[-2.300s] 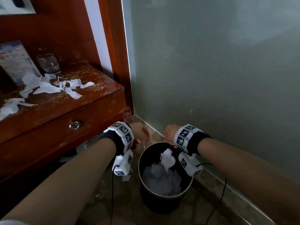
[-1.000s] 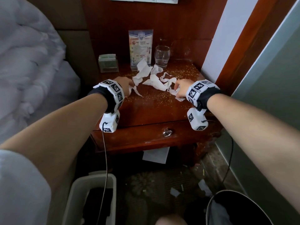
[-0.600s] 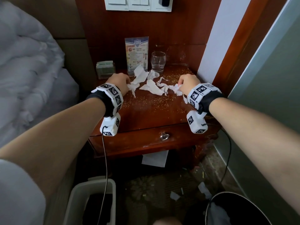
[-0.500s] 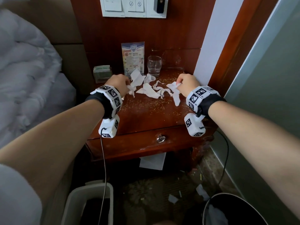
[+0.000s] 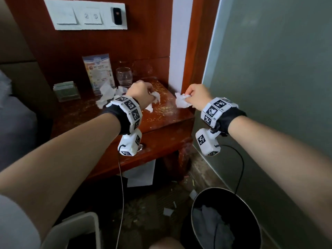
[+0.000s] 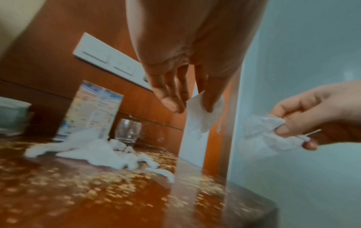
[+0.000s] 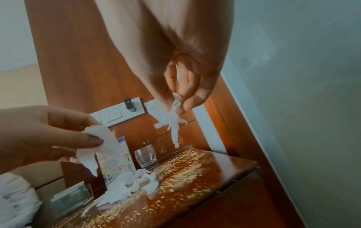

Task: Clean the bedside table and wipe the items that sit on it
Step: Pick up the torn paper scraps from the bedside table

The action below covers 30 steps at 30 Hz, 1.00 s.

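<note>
The wooden bedside table is strewn with gold glitter and torn white tissue scraps. My left hand hovers over the tabletop and pinches a white tissue piece. My right hand is lifted past the table's right edge and pinches a crumpled tissue scrap, also visible as tissue scrap. At the back of the table stand a clear glass, a printed card stand and a small green box.
A black waste bin holding crumpled tissue stands on the floor at lower right, near the grey wall. A white container sits at lower left. Paper bits litter the floor. A switch panel hangs above; bedding lies left.
Both hands have risen from the tabletop, each with tissue scraps in its fingers, and shifted right toward the table's edge. My view has swung right, bringing the bin further into sight.
</note>
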### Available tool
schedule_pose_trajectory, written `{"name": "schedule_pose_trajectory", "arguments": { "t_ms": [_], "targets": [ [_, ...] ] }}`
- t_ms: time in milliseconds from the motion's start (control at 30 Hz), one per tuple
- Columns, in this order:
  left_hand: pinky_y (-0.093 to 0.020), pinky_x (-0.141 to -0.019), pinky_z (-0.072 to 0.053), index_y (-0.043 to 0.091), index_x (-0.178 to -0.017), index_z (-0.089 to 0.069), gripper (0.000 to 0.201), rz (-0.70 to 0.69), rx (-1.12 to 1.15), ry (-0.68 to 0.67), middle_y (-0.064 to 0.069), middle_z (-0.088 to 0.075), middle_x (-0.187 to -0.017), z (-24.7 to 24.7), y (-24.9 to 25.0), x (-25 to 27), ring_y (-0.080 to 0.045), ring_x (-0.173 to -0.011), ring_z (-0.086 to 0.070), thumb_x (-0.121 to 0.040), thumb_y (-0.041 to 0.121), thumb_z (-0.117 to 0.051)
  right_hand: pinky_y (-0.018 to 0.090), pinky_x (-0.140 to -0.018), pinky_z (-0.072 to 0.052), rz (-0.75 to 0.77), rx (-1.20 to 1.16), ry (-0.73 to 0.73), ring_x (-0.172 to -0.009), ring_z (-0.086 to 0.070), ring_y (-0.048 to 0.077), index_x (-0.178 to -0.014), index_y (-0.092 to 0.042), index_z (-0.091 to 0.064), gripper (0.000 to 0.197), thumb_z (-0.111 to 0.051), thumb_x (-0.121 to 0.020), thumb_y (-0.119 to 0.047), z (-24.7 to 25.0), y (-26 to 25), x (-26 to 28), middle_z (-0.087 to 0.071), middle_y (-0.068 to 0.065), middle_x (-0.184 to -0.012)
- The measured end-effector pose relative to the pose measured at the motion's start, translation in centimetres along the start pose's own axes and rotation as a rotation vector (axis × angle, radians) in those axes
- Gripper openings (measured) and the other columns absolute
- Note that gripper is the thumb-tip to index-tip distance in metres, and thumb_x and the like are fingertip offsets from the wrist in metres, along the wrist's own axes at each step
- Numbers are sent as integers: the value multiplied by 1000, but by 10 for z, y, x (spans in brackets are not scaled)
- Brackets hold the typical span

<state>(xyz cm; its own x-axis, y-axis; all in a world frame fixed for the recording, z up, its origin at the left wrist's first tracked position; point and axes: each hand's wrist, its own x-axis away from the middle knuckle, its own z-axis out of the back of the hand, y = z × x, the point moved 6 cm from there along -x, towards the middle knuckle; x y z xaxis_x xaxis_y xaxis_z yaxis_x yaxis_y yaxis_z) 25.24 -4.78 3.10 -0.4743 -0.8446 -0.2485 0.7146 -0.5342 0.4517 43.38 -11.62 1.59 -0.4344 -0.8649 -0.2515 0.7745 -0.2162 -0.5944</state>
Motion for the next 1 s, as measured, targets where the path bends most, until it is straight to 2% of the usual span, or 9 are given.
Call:
{"name": "schedule_pose_trajectory", "arguments": {
  "t_ms": [133, 200, 300, 467, 600, 667, 733, 867, 1000],
  "targets": [
    [-27, -79, -42, 11, -107, -66, 24, -135, 33, -132, -9, -64, -113, -45, 57, 24, -25, -105, -59, -84, 16, -60, 16, -43, -40, -101, 121, -156, -45, -49, 9, -64, -23, -55, 29, -61, -81, 0, 19, 46, 38, -51, -5, -59],
    [-26, -80, -43, 13, -107, -66, 24, -214, 5, -244, -8, -65, -112, -75, 81, 40, -23, -104, -60, -84, 17, -61, 17, -46, -37, -169, 223, -225, -50, -46, 8, -82, -13, -66, 13, -63, -80, -1, 26, 71, 63, -50, -6, -59],
    [-25, -80, -44, 12, -108, -66, 25, -295, -47, -399, -6, -66, -110, -120, 105, 68, -22, -104, -61, -83, 15, -61, 19, -48, -35, -253, 307, -338, -51, -44, 8, -102, -6, -68, 22, -63, -81, -1, 26, 105, 103, -50, -5, -60],
    [-22, -76, -41, 12, -114, -65, 31, -387, -130, -665, -7, -65, -115, -185, 128, 113, -21, -102, -61, -83, 14, -62, 15, -53, -37, -308, 381, -496, -74, -55, 17, -110, -4, -66, 26, -65, -84, -5, 10, 152, 159, -69, 12, -104],
    [-20, -74, -41, 12, -114, -65, 32, -416, -198, -823, -7, -66, -116, -223, 134, 142, -21, -102, -61, -82, 15, -67, 16, -55, -41, -308, 462, -611, -83, -53, 16, -114, -4, -65, 31, -65, -84, -7, -4, 178, 188, -67, 13, -116],
    [-22, -76, -44, 10, -112, -65, 34, -418, -195, -854, -7, -65, -115, -233, 135, 150, -23, -104, -62, -79, 13, -70, 25, -70, -49, -300, 514, -668, -88, -57, 19, -119, -6, -63, 35, -65, -84, -9, -10, 186, 198, -65, 11, -121],
    [-27, -79, -48, 9, -110, -65, 35, -408, -171, -891, -8, -66, -114, -243, 136, 156, -22, -97, -62, -76, 12, -73, 25, -74, -46, -326, 503, -697, -90, -62, 20, -120, -8, -62, 37, -66, -84, -11, -18, 199, 206, -66, 11, -118],
    [-25, -84, -47, 12, -114, -62, 40, -418, -219, -981, -4, -68, -115, -259, 134, 169, -19, -98, -63, -76, 17, -74, 31, -66, -53, -448, 370, -841, -45, -61, 13, -119, 0, -59, 34, -63, -88, -12, -41, 225, 226, -66, 11, -76],
    [-28, -95, -45, 13, -119, -59, 44, -431, -241, -1020, -2, -66, -118, -262, 129, 171, -19, -110, -60, -78, 21, -73, 31, -62, -54, -481, 376, -895, -48, -60, 18, -110, 2, -62, 28, -62, -88, -16, -49, 236, 231, -68, 10, -81]
  ]
}}
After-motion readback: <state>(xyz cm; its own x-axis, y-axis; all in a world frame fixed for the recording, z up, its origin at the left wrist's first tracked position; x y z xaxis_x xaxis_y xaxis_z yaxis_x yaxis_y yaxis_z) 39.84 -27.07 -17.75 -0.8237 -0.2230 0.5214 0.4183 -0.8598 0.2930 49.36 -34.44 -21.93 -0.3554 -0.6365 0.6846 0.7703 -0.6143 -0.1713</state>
